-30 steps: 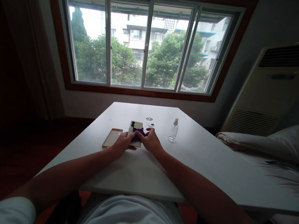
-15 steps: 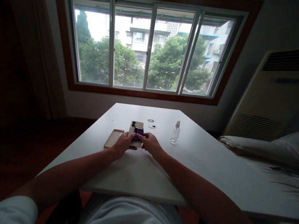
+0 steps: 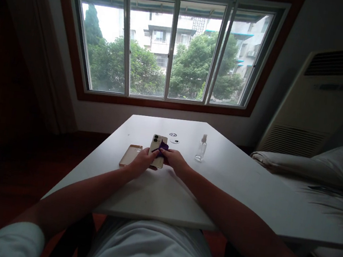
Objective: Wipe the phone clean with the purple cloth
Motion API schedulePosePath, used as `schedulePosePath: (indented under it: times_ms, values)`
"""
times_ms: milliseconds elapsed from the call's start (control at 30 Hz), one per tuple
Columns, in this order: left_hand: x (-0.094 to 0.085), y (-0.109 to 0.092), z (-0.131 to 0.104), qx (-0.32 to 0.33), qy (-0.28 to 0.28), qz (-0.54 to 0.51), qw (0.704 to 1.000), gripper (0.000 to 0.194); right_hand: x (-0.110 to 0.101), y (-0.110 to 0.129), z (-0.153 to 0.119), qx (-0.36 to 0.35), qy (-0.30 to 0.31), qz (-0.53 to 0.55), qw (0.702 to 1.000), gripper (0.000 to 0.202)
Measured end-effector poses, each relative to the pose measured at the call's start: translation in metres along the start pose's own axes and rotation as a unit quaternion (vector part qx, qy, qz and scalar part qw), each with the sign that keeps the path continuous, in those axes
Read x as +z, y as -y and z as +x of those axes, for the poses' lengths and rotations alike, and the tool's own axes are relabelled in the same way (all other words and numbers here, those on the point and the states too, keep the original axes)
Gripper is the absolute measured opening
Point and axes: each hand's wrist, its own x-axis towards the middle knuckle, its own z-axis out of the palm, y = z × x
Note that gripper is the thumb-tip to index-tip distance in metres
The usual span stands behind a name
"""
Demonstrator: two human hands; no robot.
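A pale gold phone [image 3: 155, 143] is held back side up above the white table, its camera lenses at the upper left. My left hand [image 3: 144, 161] grips the phone's left side, with the thumb over its back. On the right, my right hand [image 3: 174, 160] has its fingers closed on a dark purple cloth [image 3: 164, 146], which lies bunched against the phone's back. Beside my left hand an open phone case [image 3: 128, 155] rests on the table.
A clear spray bottle [image 3: 200, 150] stands upright right of my hands on the white table [image 3: 161, 207]. Two small round items, one [image 3: 173, 134] behind the other [image 3: 174, 141], lie beyond the phone. A cushioned seat [image 3: 305, 167] is at the right.
The purple cloth has changed shape, with a corner now sticking up. The phone is slightly more tilted. The whole view has shifted a little.
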Motion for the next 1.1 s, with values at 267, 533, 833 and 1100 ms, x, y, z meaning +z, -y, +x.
schedulePosePath:
  times_ms: [267,533,833,1100]
  values:
    - [0.003,-0.002,-0.003,-0.006,-0.011,0.013,1.0,0.039,-0.014,0.007,0.003,-0.017,-0.003,-0.052,0.998,0.03]
    - [0.006,-0.007,-0.004,-0.02,-0.097,-0.033,0.995,0.034,-0.002,-0.004,-0.003,0.028,0.075,-0.13,0.988,0.043]
    - [0.001,-0.005,-0.004,-0.033,-0.091,0.014,0.995,0.037,-0.002,-0.007,-0.002,0.01,0.076,-0.076,0.994,0.039]
    - [-0.005,0.0,0.0,-0.026,-0.11,0.024,0.993,0.038,0.001,0.0,-0.014,0.029,0.12,-0.012,0.992,0.025]
